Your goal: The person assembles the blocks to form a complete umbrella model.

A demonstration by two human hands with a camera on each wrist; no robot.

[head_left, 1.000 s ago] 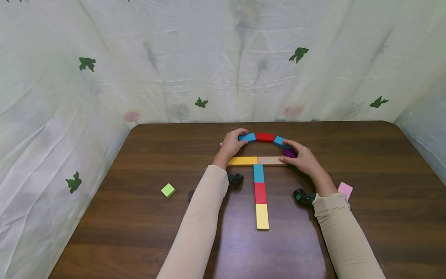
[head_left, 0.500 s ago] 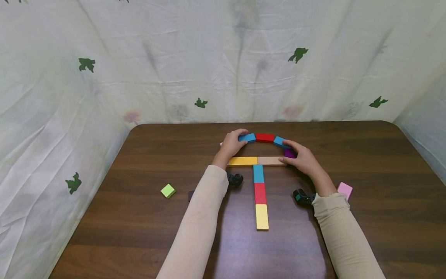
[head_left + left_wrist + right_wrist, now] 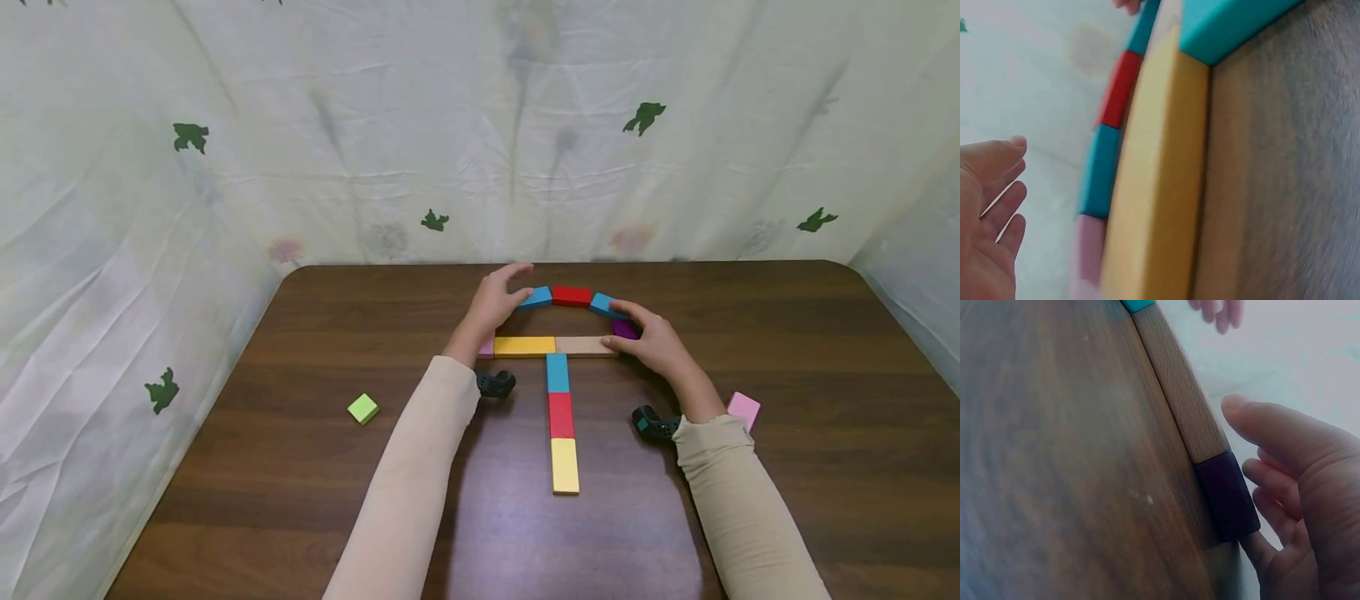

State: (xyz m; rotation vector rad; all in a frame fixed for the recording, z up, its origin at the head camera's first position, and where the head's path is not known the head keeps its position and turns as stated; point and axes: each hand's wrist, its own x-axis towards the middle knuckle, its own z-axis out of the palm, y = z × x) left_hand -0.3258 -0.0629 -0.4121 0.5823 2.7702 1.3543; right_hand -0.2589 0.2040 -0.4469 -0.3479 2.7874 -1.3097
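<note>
Coloured wooden blocks lie in a curved row at the far side of the table, with blue (image 3: 537, 297), red (image 3: 571, 297) and blue (image 3: 604, 305) at its top. A yellow block (image 3: 523, 347) and a plain wood block (image 3: 581, 346) form a straight bar below. My left hand (image 3: 487, 308) is beside the left blue block, thumb and fingers spread; the left wrist view shows it apart from the blocks. My right hand (image 3: 652, 337) rests loosely around the row's right end, fingertips at the right blue block, thumb by the plain wood block. A dark purple block (image 3: 1227, 497) lies beneath this hand.
A stem of blue (image 3: 557, 372), red (image 3: 561, 415) and pale yellow (image 3: 565, 467) blocks runs toward me from the bar. A green block (image 3: 363, 409) lies left, a pink block (image 3: 743, 410) right by my sleeve. Black wrist devices (image 3: 497, 384) hang below my wrists.
My left hand has let go of the left blue block and spread its fingers, and its forearm has shifted left. The right hand stays where it was.
</note>
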